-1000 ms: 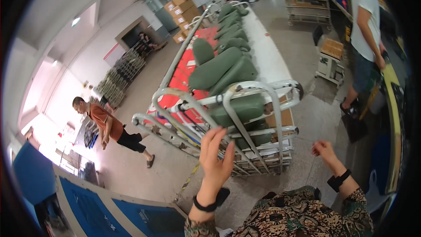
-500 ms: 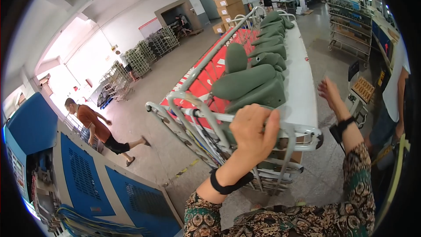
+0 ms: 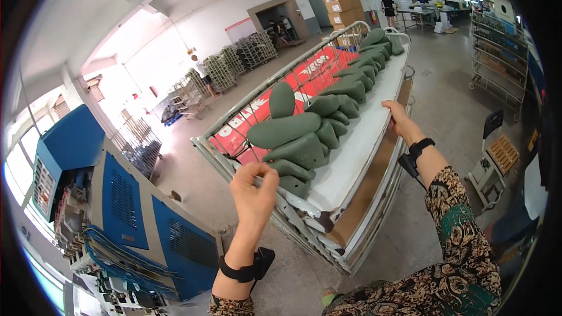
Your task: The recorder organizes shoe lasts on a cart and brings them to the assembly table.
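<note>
A wheeled rack cart stands in front of me, with a white top shelf (image 3: 351,167) and a wire side rail. Along the shelf lie several dark-green shoe lasts (image 3: 284,130), sole sides and heels turned different ways. My left hand (image 3: 254,193) is curled round the near end rail, by the closest lasts; part of the grip is hidden behind its fingers. On the cart's right long edge, my right hand (image 3: 403,122) is closed over the rim of the shelf, thumb toward the top. Black bands with small dark boxes sit on both wrists.
A blue and beige machine (image 3: 123,199) with cables stands close on the left. To the right are a small seat with a slatted wooden top (image 3: 502,155) and a tall shelf rack (image 3: 497,58). Cardboard boxes (image 3: 342,9) are stacked beyond the cart; people stand farther off.
My right hand has come from the air onto the cart's right edge. The left hand has shifted left along the end rail. In view, the cart has swung round; the walking person is mostly hidden.
</note>
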### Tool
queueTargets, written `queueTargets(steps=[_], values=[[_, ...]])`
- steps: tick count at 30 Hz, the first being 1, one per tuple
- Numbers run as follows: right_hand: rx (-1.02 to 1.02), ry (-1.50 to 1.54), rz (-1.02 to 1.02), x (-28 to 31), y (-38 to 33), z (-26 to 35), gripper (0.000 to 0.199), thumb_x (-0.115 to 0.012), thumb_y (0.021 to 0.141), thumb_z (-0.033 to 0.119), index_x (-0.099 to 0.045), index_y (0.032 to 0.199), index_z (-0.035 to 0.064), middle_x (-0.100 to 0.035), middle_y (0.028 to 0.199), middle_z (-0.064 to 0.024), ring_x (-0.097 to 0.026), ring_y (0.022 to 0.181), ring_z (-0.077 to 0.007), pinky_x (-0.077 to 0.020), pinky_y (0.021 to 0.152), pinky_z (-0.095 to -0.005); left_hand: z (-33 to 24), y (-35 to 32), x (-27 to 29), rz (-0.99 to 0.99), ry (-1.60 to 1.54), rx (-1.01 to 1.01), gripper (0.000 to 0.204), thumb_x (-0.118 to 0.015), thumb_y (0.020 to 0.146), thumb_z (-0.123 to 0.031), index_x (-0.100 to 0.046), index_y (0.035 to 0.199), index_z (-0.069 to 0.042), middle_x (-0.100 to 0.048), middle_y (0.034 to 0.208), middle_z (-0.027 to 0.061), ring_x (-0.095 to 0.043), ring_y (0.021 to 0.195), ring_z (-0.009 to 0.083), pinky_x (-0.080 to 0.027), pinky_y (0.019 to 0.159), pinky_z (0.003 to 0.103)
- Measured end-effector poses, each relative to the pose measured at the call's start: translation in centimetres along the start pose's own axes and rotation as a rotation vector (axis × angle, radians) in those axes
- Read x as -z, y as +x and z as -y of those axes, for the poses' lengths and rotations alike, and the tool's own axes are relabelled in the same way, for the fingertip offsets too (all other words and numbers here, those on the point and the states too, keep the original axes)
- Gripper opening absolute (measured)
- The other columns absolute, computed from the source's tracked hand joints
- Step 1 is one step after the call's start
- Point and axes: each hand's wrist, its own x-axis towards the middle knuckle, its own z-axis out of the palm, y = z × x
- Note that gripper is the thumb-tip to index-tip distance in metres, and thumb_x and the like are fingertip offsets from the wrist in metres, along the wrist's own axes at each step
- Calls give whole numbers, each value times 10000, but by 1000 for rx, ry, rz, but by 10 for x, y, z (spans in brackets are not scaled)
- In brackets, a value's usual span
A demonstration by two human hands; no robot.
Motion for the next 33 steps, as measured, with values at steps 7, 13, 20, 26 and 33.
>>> queueTargets(steps=[7,13,20,26,33], values=[[-1,165,-20,-10,-7,-7,427,-554,707,195,-453,1064,-16,-548,917,-130,-566,788,-250,-478,675,-387,-13,-7,-17,-83,406,-285,81,-611,664,-86,-573,603,-49,-536,555,45,-473,560,206,-330,649,323],[32,306,-26,-12,3,-14,436,-555,687,169,-449,1058,-33,-532,939,-146,-554,800,-272,-469,684,-402,-19,-2,-20,-103,452,-220,125,-607,712,-121,-579,625,-36,-498,521,60,-462,557,217,-339,646,316],[-6,252,-138,-31,-20,-18,309,-559,690,173,-502,935,-6,-545,784,-103,-550,633,-216,-430,496,-349,4,3,-4,-72,488,-117,133,-615,715,-127,-588,626,-33,-480,502,59,-452,539,215,-338,638,318],[-11,242,-48,-43,-31,-22,251,-569,713,206,-521,850,1,-537,713,-73,-529,545,-188,-402,424,-298,27,8,17,-46,405,-149,93,-625,689,-113,-606,640,-37,-459,514,62,-430,563,198,-340,607,320],[-19,207,9,-46,-29,-33,205,-598,699,230,-508,649,52,-488,574,-40,-448,453,-137,-344,401,-258,39,8,24,-105,296,-100,45,-624,697,-15,-588,687,11,-470,582,50,-428,622,150,-336,578,267]])
